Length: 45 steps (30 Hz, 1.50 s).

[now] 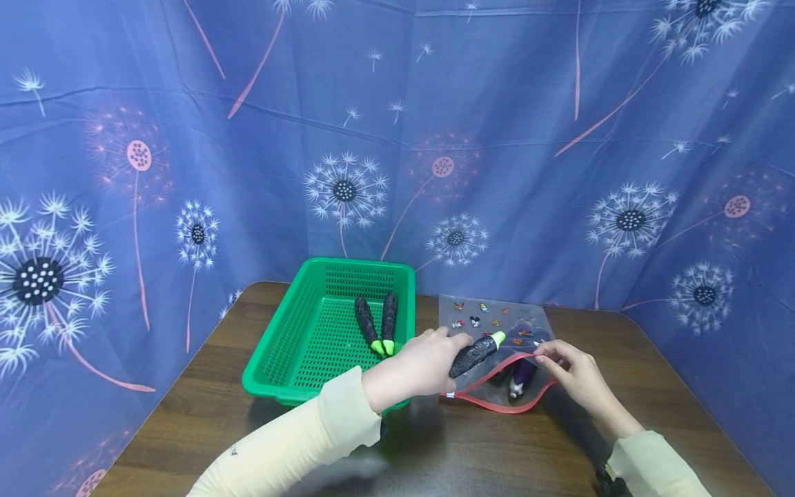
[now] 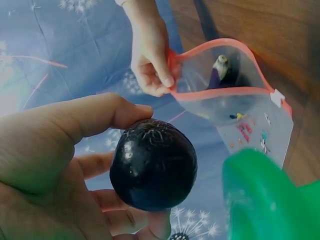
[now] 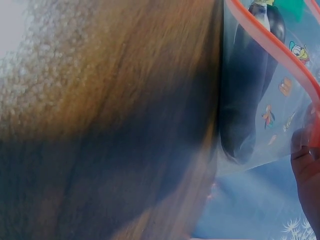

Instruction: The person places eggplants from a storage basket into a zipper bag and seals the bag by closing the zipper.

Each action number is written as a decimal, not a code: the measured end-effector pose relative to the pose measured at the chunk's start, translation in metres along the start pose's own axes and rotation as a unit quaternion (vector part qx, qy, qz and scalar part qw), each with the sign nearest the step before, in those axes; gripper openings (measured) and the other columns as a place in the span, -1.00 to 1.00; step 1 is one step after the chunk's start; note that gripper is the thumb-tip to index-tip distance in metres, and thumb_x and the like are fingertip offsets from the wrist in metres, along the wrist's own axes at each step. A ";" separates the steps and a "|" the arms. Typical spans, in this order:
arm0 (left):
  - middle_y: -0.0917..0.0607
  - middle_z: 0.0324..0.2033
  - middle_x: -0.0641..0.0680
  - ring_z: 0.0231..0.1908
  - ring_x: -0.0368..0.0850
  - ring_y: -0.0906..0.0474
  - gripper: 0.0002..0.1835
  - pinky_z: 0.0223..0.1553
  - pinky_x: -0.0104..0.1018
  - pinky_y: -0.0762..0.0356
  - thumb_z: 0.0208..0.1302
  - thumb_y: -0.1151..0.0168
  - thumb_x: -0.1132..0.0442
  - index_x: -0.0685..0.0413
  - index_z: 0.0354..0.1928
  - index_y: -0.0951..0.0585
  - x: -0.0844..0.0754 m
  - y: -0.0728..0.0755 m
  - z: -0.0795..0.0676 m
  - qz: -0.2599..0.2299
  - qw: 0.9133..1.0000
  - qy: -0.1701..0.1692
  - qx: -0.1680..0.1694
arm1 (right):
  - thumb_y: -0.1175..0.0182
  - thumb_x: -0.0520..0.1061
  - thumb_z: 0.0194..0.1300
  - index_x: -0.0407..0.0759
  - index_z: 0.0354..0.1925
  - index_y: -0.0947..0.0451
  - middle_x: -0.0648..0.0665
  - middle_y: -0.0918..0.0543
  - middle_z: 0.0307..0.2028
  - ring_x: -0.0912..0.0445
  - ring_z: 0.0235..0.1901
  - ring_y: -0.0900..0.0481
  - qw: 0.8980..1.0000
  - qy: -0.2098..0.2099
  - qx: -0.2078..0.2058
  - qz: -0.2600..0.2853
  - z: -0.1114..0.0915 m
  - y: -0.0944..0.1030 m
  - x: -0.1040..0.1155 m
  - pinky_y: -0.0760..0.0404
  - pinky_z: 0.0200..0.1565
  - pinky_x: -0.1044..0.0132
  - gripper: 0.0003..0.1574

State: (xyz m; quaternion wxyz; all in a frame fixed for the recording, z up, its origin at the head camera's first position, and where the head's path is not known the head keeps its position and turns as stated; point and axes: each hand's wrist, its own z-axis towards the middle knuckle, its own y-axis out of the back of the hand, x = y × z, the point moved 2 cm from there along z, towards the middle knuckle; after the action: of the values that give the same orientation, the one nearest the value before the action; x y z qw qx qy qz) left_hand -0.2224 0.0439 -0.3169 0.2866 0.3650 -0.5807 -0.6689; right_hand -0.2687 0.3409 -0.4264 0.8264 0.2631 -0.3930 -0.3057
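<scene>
My left hand [image 1: 425,362] holds a dark, bumpy, cucumber-shaped vegetable [image 1: 475,356] with a lime-green end over the near left part of a zip bag [image 1: 448,314]. Its rounded black end faces the left wrist camera, between thumb and fingers. The bag is clear, printed with small cartoon figures, and lies with its red-edged mouth spread apart. My right hand [image 1: 580,379] pinches the right side of that mouth. Inside the bag lies a purple eggplant [image 1: 524,373], its stem end toward the opening; the right wrist view shows the eggplant's long body [image 3: 245,90] through the plastic.
A green perforated basket [image 1: 273,345] stands left of the bag on the wooden table [image 1: 205,407]. Two more dark vegetables [image 1: 388,317] with lime-green ends lie in its right side. A blue dandelion-patterned cloth [image 1: 385,200] hangs behind and beside the table.
</scene>
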 end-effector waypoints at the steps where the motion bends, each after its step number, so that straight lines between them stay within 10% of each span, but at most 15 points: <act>1: -0.58 -0.16 0.01 -0.26 -0.14 -0.49 -0.26 -0.45 -0.35 -0.42 -0.07 -0.48 0.07 -0.21 0.23 -0.42 -0.001 -0.002 0.001 0.002 1.000 -0.002 0.000 | -0.28 -0.21 0.19 0.04 -0.31 -0.57 0.05 -0.62 -0.40 0.33 -0.52 -0.44 1.000 0.000 0.001 0.000 0.000 0.000 0.000 -0.43 -0.45 0.44 -0.86; 45: -0.61 -0.15 -0.09 -0.23 -0.18 -0.52 -0.31 -0.40 -0.28 -0.50 -0.16 -0.51 -0.03 -0.32 0.12 -0.49 -0.030 -0.055 0.037 0.049 0.998 0.013 0.039 | -0.30 -0.26 0.16 0.05 -0.31 -0.57 0.15 -0.61 -0.47 0.32 -0.55 -0.45 1.000 -0.005 -0.009 0.010 0.005 -0.001 0.003 -0.43 -0.47 0.40 -0.80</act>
State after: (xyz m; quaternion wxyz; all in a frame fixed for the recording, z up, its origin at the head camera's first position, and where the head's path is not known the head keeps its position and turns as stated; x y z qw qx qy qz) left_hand -0.2340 0.0979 -0.3642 0.3116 0.3558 -0.6200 -0.6261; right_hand -0.2719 0.3376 -0.4228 0.8296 0.2498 -0.3973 -0.3024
